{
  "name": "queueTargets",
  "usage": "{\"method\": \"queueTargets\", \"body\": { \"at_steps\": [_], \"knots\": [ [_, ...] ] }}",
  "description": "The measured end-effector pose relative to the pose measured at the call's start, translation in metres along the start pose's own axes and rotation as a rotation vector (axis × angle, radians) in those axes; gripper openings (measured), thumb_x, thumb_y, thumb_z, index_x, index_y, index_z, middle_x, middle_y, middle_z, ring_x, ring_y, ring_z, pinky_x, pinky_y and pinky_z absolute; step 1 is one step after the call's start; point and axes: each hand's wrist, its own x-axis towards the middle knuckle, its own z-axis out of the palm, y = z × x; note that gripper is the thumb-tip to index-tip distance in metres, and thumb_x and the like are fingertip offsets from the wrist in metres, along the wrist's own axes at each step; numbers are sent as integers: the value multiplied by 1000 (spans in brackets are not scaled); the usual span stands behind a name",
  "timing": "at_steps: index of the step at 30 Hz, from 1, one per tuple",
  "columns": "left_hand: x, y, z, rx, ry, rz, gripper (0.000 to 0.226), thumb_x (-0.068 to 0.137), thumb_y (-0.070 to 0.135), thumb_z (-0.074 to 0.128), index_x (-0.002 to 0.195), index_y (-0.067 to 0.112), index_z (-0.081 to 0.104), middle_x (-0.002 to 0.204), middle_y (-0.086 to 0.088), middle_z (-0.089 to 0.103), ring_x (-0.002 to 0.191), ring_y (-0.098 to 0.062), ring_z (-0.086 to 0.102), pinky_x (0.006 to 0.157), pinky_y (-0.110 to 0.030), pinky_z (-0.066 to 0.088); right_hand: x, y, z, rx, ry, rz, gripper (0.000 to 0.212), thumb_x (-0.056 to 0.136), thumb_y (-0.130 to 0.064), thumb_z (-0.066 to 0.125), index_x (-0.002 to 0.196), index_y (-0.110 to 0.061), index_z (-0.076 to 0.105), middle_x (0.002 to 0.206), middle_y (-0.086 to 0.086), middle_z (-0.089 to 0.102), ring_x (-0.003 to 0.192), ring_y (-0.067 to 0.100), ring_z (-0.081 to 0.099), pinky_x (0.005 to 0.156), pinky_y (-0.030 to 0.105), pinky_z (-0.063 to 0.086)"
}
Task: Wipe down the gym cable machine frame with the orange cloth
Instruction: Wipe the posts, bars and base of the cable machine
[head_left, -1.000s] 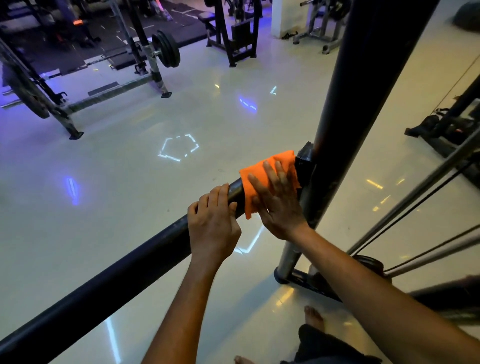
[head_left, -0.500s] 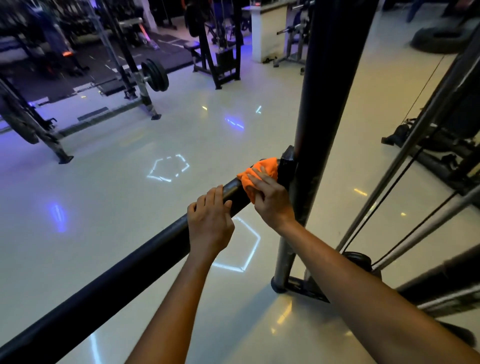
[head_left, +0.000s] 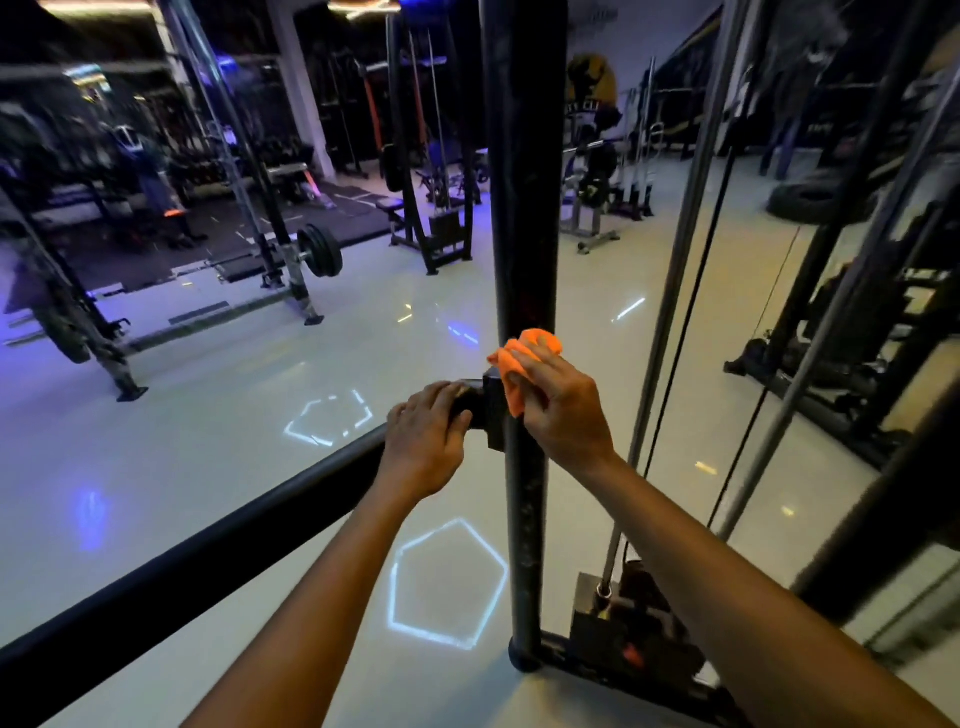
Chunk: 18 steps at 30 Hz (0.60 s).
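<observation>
The cable machine frame has a black upright post and a black slanted bar that meets it at a square bracket. My right hand holds the bunched orange cloth against the post, just above the bracket. My left hand grips the slanted bar right beside the bracket, fingers curled over its top.
Steel guide rods and thin cables run to the weight stack base at lower right. A barbell rack with plates stands at back left, benches and other machines behind. A large tyre lies far right. Glossy pale floor around.
My right hand lifted the cloth from the bar's end up onto the upright post. My left hand slid along the bar toward the bracket. My view tilted upward.
</observation>
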Motion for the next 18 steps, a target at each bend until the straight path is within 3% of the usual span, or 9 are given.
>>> {"method": "queueTargets", "body": {
  "at_steps": [8,14,18],
  "knots": [
    [56,70,-72,-44,171,103,52,112,49,46,162,33,41,165,4,46,151,-20,43,125,-48,34,99,-27,-100,-92,77,-147,46,110,-33,56,151,-14,63,156,4,61,147,20,56,122,42,47],
    [132,112,-171,-90,311,229,58,112,50,44,166,31,37,171,3,38,156,-23,35,128,-46,25,206,-59,-158,-185,236,-267,43,106,-24,65,147,-9,66,150,9,65,144,23,59,123,42,46],
    [196,136,-247,-125,447,370,64,105,58,39,163,32,41,167,8,43,153,-21,41,127,-47,29,282,-83,-189,-262,370,-382,38,106,-19,69,143,-11,69,145,9,68,139,22,62,125,40,44]
  ]
}}
